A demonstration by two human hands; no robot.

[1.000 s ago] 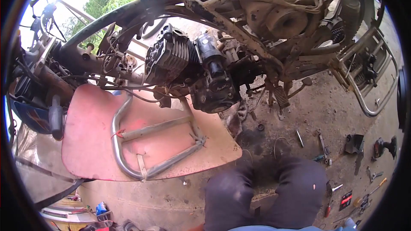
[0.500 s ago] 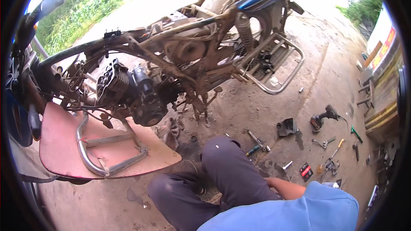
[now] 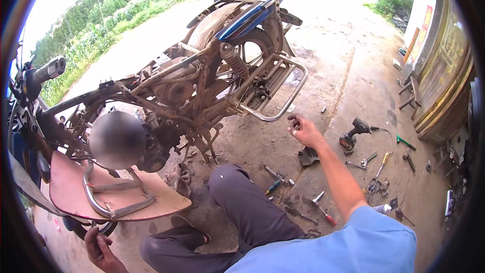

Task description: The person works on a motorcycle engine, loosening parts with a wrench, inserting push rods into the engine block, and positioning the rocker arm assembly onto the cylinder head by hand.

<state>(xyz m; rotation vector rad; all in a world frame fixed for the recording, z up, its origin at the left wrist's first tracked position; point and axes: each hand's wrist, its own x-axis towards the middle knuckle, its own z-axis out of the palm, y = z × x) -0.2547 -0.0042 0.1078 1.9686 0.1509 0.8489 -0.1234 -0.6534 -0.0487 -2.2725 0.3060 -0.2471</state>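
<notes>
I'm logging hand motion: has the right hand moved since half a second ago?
Yes: hidden by the right thigh then, the right hand has moved forward, out toward the metal rack.

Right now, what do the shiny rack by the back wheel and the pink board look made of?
Rack: likely metal, chrome-like finish; its bent tube gleams. Pink board: maybe painted wood or plastic; its flat, dull face can't settle which.
</notes>
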